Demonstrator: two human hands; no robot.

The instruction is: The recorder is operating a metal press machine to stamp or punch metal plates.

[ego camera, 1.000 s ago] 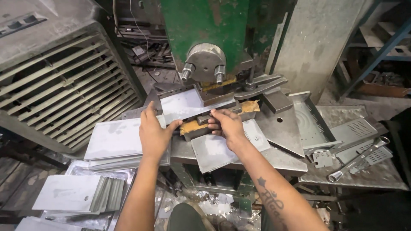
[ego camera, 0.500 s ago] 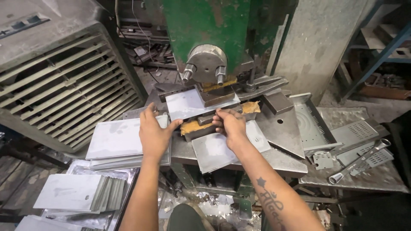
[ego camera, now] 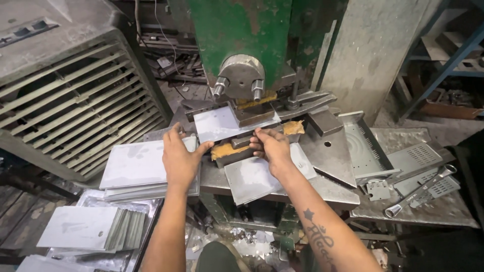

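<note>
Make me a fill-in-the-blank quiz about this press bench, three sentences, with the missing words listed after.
1. The press frame behind the die is painted ____.
2. The left hand rests on a stack of flat metal ____.
3. The long tool lying at the right edge of the bench is a ____.

Missing words: green; sheets; wrench

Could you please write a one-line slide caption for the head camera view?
Left hand and right hand steady a flat grey metal sheet under the green press.
</note>
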